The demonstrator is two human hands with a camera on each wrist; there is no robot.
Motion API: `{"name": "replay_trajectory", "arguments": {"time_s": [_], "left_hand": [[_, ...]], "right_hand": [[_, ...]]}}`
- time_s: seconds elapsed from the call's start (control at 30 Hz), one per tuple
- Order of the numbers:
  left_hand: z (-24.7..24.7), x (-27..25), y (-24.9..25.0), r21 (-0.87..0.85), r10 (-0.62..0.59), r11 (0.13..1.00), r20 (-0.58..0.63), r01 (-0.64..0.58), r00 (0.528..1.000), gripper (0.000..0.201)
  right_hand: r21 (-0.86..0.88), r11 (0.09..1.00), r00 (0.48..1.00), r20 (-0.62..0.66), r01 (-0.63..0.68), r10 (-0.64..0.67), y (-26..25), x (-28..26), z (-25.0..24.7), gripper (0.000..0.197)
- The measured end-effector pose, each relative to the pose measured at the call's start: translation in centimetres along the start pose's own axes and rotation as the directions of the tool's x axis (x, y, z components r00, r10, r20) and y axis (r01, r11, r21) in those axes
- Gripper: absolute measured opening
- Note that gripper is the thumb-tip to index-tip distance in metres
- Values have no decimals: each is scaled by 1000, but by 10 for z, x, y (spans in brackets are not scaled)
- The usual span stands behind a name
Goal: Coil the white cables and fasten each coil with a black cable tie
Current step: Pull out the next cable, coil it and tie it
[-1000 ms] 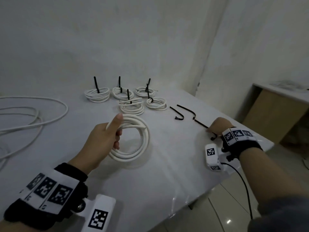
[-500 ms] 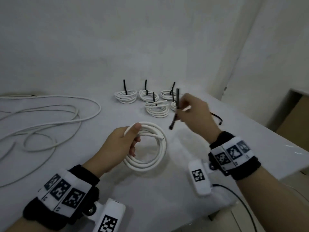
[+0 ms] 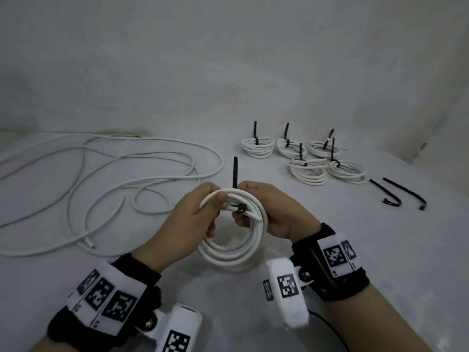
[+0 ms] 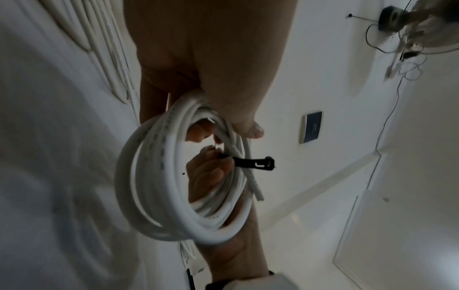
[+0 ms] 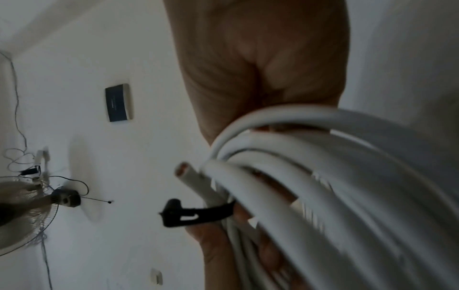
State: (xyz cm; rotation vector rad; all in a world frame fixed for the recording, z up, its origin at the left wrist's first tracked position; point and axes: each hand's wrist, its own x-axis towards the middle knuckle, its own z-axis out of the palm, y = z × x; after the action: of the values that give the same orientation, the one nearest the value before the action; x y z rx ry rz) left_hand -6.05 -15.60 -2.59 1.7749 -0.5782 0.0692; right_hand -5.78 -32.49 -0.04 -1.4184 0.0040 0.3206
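We hold the white coil point(image 3: 232, 252) above the table point(image 3: 355, 250), raised between both hands near the middle of the head view. Our left hand point(image 3: 193, 219) grips its upper left arc, thumb laid over the strands. Our right hand point(image 3: 276, 212) curls round the upper right arc and pinches the black cable tie point(image 3: 235, 174), whose tail stands upright behind the coil while its head pokes through at the front.

The head view hides how that tie is held. The left wrist view shows the tie's head point(image 4: 258, 163) sticking out sideways from between fingertips point(image 4: 213, 166) inside the ring. The right wrist view adds the cut cable end point(image 5: 185, 172), with bare copper at its tip, lying just above the tie head point(image 5: 178, 212). Both wrist views also catch a dark wall panel point(image 5: 118, 103) and a fan point(image 5: 22, 212), unseen from the head.

Counting from the head view: five finished coils point(image 3: 308, 171) at the far right, each with a black tie standing up; two spare ties point(image 3: 399, 193) lying beside them; and loose white cable point(image 3: 106, 179) sprawled in loops on the left, strand count unclear.
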Motion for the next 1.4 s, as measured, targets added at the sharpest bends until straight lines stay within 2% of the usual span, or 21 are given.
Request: {"name": "replay_trajectory", "arguments": {"time_s": [0.13,0.27,0.33,0.4,0.5,0.6,0.67,0.77,0.83,0.93,1.03,1.13,1.27,1.4], "left_hand": [[-4,-1,-3,47,111,992,106,-117,988,30],[-3,-2,-3,98,166,977,194,-188,967,45],[-2,-2,-2,131,192,967,178,-217,965,45],[-1,-3,-1,139,217,962,131,-235,967,39],[0,-4,3,145,214,963,103,-227,971,30],[3,-5,7,63,169,983,68,-174,983,24],[6,-7,10,-43,130,991,49,-128,990,21],[6,-7,11,-128,96,988,70,-86,993,10],[5,-8,11,-170,85,983,97,-68,992,13],[5,-9,11,-190,63,981,110,-41,992,13],[5,-9,11,-217,64,975,81,-46,995,11],[2,-7,11,-277,63,959,7,-58,998,11],[-2,-6,12,-316,30,948,-64,-49,997,13],[0,-6,13,-323,9,946,-52,-25,999,16]], "right_hand": [[46,998,999,-32,-31,33,8,1,1,15],[146,988,997,-31,-60,65,14,-2,-2,24],[147,987,997,-22,-66,70,16,-3,-2,38],[174,982,997,-15,-73,77,18,-6,0,40],[182,983,1000,1,-16,16,18,-9,1,35],[90,992,995,-54,87,-83,16,-14,3,13],[-22,975,966,-133,222,-223,16,-14,2,16],[-124,896,861,-249,425,-443,16,-14,-1,4],[-81,860,806,-317,503,-501,13,-14,-2,18],[-92,819,751,-352,567,-559,9,-17,-1,23],[-160,790,730,-308,592,-610,9,-18,0,17],[-203,737,715,-180,645,-676,8,-19,-3,19],[-294,604,637,20,741,-771,9,-18,-9,17],[-320,550,603,92,772,-793,11,-16,-14,12]]}}
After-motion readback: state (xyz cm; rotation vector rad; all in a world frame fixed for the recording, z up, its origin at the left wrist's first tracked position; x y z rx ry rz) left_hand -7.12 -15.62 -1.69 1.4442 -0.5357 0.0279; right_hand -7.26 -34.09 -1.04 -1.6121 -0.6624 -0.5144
